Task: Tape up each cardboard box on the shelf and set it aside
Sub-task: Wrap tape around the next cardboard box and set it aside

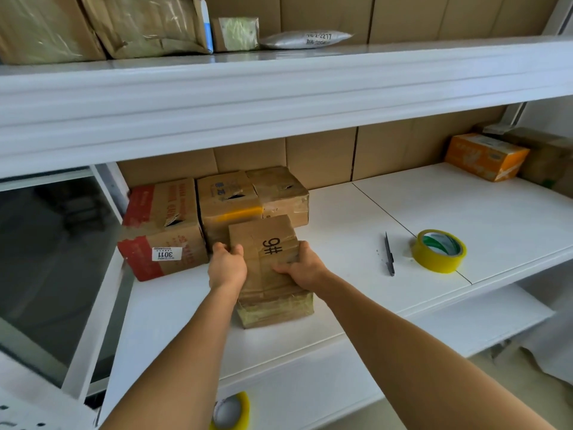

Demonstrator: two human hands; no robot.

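A small cardboard box marked "9#" [273, 268] is held near the front middle of the white shelf [356, 212], its base resting on the shelf or just above it; which cannot be told. The left hand [227, 267] is wrapped round its left edge, with the fingers curled over the side and the thumb on top. The right hand [300, 268] is clamped on the right edge, the fingers bent round the far side and the thumb laid across the top face. Glossy bands of tape are seen across the lid and round the lower front of this box, so it is judged to be sealed already, or nearly so, and ready to be set aside.

At eleven o'clock from the held box, three larger boxes are packed against the back of the shelf: a red-printed box [161, 231], a middle box [228, 206] and a right-hand box [280, 193]. A torn, open hole is shown in the top of each, so these are judged to be still waiting for tape, although old tape is visible on their sides.

At three o'clock, well apart from the hands, a yellow tape roll [438, 251] is lying flat, with a dark cutter [389, 256] just beside it. An orange box [486, 156] is placed at the far end of the shelf, at about one o'clock; whether it belongs to the job cannot be told. Most of the work is therefore judged to remain.
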